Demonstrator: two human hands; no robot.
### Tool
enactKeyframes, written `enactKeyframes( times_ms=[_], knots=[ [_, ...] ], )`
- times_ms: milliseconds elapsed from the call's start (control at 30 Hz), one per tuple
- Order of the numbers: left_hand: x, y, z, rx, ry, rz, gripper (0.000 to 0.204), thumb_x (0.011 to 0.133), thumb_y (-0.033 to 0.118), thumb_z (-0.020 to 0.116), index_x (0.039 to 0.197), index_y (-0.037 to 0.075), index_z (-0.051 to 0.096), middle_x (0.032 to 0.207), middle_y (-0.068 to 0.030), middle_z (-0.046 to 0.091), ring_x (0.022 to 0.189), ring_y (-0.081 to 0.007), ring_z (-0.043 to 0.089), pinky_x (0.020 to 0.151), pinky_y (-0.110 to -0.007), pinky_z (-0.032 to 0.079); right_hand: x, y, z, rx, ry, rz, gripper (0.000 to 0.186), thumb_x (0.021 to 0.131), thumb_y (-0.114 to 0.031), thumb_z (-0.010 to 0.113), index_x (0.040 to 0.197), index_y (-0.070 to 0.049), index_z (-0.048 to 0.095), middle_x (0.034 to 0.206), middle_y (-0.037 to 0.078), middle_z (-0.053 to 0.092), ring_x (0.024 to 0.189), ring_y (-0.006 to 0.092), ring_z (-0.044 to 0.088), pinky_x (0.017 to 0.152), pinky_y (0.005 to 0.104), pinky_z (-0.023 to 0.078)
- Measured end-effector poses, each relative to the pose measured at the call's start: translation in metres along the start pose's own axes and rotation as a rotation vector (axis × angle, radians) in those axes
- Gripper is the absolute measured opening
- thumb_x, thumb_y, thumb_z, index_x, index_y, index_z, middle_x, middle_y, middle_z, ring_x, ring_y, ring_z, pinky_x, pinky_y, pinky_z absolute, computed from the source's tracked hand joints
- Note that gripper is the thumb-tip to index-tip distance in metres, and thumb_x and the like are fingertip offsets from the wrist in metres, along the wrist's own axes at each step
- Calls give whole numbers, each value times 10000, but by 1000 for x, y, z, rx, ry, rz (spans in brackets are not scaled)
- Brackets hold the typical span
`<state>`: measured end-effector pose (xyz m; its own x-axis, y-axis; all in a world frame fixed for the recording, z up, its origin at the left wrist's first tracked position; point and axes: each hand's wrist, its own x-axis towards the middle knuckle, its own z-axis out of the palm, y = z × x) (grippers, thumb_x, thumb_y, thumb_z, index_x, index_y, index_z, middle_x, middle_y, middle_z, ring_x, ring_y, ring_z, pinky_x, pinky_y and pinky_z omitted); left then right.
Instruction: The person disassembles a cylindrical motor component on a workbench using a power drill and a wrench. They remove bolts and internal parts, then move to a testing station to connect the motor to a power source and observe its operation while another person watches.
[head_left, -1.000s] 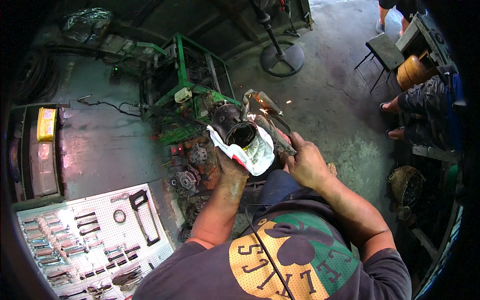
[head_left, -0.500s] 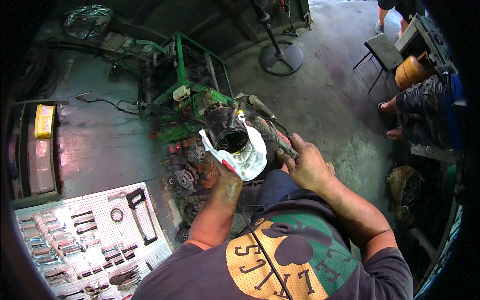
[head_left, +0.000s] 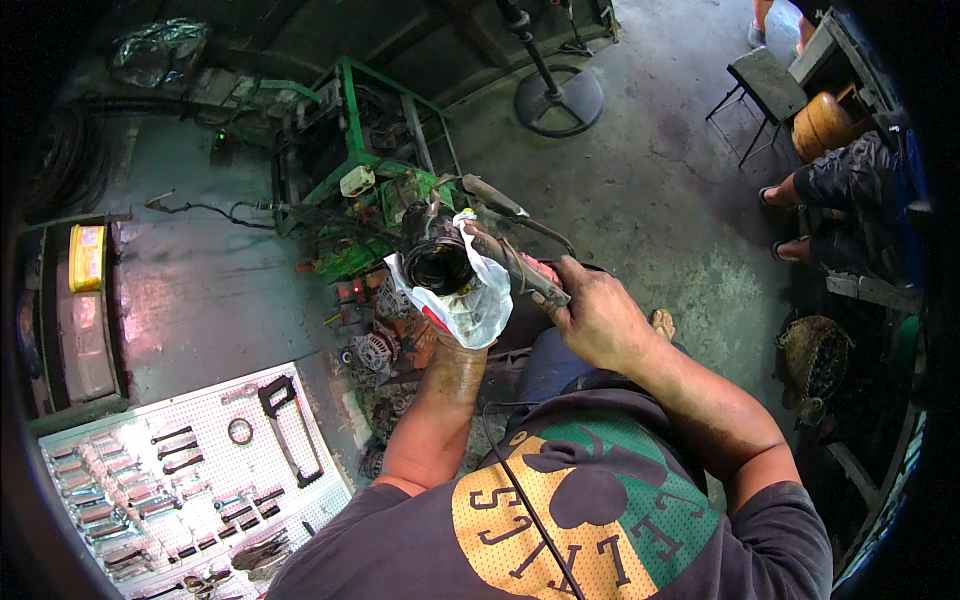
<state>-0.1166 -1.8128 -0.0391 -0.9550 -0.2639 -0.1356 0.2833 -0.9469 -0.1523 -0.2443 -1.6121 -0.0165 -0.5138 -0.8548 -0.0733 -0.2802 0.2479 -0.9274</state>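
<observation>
My left hand (head_left: 453, 343) supports a black cylindrical metal part (head_left: 440, 262) from below through a crumpled white cloth (head_left: 472, 312); most of the fingers are hidden under it. The part's round open end faces up toward me and looks dark and oily. My right hand (head_left: 600, 312) is closed round the near end of a long greyish metal tool (head_left: 525, 275) with a curved bar, which reaches up-left to beside the part. A bit of red material shows by my right fingers.
A green frame (head_left: 355, 120) with machinery stands ahead; a pegboard of tools (head_left: 340, 480) lies low left. A round pedestal base (head_left: 555, 115), a stool (head_left: 765, 95) and an orange cylinder (head_left: 820, 125) are farther off. Another person's legs (head_left: 840, 175) are at right, beside a woven basket (head_left: 815, 365).
The sparks seen a second ago are gone. The part and cloth have moved left and the cloth reaches higher along the part's right side. The tool and my right hand have shifted slightly left.
</observation>
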Motion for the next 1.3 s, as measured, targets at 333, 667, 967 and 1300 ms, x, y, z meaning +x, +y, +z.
enactKeyframes(
  times_ms=[333,667,967,1300],
  knots=[
    [8,-7,-8,499,-84,219,749,1034,633,603,1559,103,543,1558,-116,620,1491,-271,530,1348,-568,266,16,-18,-5,-28,-14,91,267,1042,-240,621,1079,22,593,847,334,690,867,562,681,769,631,533],
    [-1,-8,-3,215,64,15,1061,705,797,863,1500,143,606,1455,-84,625,1335,-294,603,1138,-501,510,11,-8,-14,61,87,110,255,990,-156,632,1165,29,615,900,335,712,910,538,709,819,600,563],
    [-2,-8,-3,241,45,23,944,768,773,830,1457,151,656,1458,-57,644,1357,-280,593,1162,-501,480,7,-4,-14,86,7,179,230,998,-135,655,1154,26,603,959,327,702,993,552,668,840,582,524],
    [6,-7,-13,281,-72,136,903,950,760,626,1583,121,542,1587,-122,592,1582,-364,387,1369,-610,145,12,3,-6,35,21,95,282,1059,-256,618,1119,20,614,865,328,708,874,546,704,802,621,556]
  ],
)
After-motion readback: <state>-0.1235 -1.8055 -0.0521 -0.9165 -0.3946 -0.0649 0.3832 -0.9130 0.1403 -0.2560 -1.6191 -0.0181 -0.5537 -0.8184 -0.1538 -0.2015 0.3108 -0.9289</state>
